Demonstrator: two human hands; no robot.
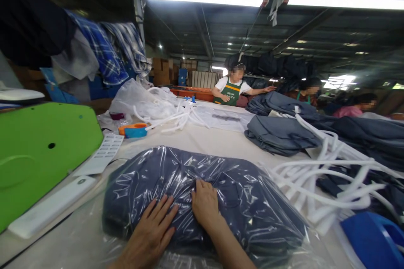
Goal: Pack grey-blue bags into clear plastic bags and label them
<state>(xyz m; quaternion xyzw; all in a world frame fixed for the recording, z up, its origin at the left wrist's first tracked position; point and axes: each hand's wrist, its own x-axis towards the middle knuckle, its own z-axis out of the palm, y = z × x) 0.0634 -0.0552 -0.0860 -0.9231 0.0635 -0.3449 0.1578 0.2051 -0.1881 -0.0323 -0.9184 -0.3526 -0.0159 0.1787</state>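
On the pale cloth-covered table (202, 138) right before us lies a clear plastic bag (284, 235) holding a folded dark blue garment (240, 193). We press our left hand (153, 229) flat on it, fingers spread open. Our right hand (204, 201) rests beside it, fingers bent into the film, gripping nothing. White cords (318, 176) lie to the right.

The right hand (205, 204) curls its fingertips out of sight against the bagged garment (221, 193). Print on the label sheet (105, 153) is too small to read. The blue plastic object (372, 239) and green panel (41, 151) are cut off by frame edges.
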